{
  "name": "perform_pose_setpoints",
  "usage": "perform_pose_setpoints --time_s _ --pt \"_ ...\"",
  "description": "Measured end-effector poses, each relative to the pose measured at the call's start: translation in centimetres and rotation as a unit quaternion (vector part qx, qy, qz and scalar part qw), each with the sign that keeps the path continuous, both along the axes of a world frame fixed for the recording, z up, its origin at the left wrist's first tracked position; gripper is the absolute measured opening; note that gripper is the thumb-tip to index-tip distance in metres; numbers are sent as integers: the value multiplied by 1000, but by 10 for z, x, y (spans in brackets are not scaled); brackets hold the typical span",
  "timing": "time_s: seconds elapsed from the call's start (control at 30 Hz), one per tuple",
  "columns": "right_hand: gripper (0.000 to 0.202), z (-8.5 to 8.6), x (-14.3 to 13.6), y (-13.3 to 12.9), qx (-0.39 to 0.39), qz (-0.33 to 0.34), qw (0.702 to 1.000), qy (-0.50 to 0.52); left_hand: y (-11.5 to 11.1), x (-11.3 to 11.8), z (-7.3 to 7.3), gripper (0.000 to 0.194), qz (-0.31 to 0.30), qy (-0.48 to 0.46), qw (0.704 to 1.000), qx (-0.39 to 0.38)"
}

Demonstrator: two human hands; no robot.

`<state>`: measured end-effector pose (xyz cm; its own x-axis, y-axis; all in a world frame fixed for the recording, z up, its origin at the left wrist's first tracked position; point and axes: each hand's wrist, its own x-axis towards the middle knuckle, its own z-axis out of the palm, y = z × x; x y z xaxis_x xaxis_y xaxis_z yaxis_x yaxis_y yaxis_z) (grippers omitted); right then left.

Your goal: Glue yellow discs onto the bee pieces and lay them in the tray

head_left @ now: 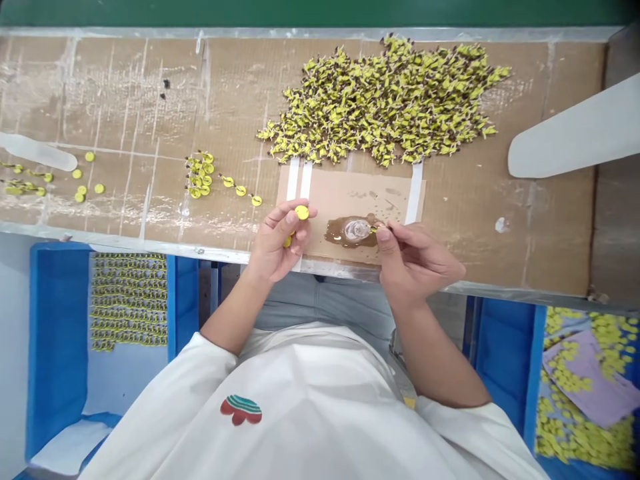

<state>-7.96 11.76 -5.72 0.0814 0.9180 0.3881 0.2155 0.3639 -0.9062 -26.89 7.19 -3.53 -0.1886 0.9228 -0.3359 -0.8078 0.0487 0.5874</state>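
My left hand [281, 241] pinches a small round yellow disc [301, 212] between thumb and finger; another yellow piece [287, 241] shows lower in the palm. With thumb and fingers closed, my right hand [417, 257] holds a small yellow figurine [374, 229], mostly hidden by the fingertips. Its visible end is at a small clear dish [356, 230] of liquid, and I cannot tell whether it touches. A wet brown patch [336, 231] surrounds the dish on a cardboard sheet [325, 190] taped down with white strips.
A large heap of yellow and dark figurines [385, 100] lies behind the sheet. Figurines on discs [200, 175] stand in rows to the left, with loose discs [90, 157] farther left. Blue bins with assembled rows [129, 300] and yellow discs [583, 437] flank me.
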Motion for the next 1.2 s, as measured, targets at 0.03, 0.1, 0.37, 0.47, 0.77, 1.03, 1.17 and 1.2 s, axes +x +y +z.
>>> perform_pose_setpoints --time_s 0.03,0.1,0.37,0.47,0.77,1.03,1.17,1.2 --pt "13 -1 -1 -1 0 -2 1000 -7 -1 0 0 20 -2 -1 1000 5" --pt "12 -2 -3 -2 8 -2 1000 -20 -2 1 0 15 -4 -4 1000 -6" --pt "9 -2 -6 -2 27 2 999 -39 -4 -2 -1 12 -10 -14 1000 -22" --pt "9 -3 -6 -3 29 -2 999 -33 -5 -2 -2 12 -15 -10 1000 -2" --pt "10 -2 -5 -4 24 -6 999 -41 -5 -2 -1 10 -13 -30 999 -21" --pt "9 -6 -5 1 87 1 994 -66 -5 -4 -8 23 -30 -30 998 54" --pt "14 -5 -7 1 136 14 989 -62 -5 -3 -8 25 -31 -28 997 60" --pt "14 -4 -7 1 134 11 989 -62 -5 -3 -8 25 -31 -27 997 60"
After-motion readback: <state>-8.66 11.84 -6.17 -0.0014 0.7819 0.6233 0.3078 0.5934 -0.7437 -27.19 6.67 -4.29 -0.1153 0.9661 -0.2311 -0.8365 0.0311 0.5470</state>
